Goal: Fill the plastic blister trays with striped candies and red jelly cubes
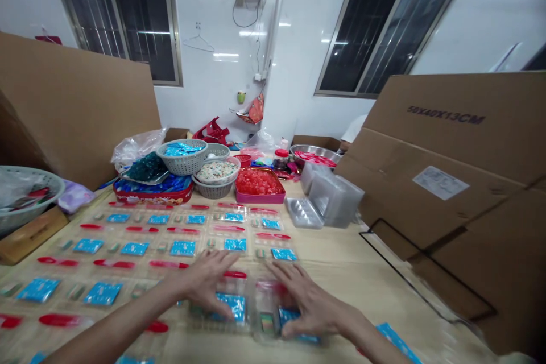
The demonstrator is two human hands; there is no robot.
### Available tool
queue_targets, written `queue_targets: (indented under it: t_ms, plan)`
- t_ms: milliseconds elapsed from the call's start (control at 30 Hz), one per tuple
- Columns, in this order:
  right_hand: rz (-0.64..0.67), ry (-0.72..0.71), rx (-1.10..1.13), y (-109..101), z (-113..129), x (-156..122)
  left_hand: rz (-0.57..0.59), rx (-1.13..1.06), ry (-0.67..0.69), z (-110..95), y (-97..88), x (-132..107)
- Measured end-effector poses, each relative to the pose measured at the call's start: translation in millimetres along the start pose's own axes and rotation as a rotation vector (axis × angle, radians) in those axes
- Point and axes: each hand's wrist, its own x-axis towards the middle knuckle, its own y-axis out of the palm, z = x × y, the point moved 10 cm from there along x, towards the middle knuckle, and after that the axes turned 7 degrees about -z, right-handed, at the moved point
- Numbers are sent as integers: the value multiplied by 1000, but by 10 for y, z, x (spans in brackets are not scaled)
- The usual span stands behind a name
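My left hand is over a clear plastic tray holding a blue packet and a red stick-like piece. Its fingers are stretched forward, with the thumb apart over the packet. Beside it, my right hand spreads its fingers above a second clear tray, which holds a small striped block and another blue packet, partly covered by the hand. Both hands look slightly blurred, and whether they touch the tray edges is hard to make out.
Rows of similar filled trays cover the table's left side. Behind them stand a basket of blue packets, a pink box of red pieces and stacked clear trays. Cardboard and a black wire frame are at right.
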Motion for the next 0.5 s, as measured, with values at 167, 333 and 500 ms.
queue_targets:
  t_ms: [167,333,500]
  plan:
    - [-163,147,-61,-416,-527,496,-182,78,-161,524,-310,483]
    - [27,203,-129,-107,-909,724,35,154,-172,742,29,744]
    - [-10,129,-135,14,-920,579,-11,212,-29,624,136,698]
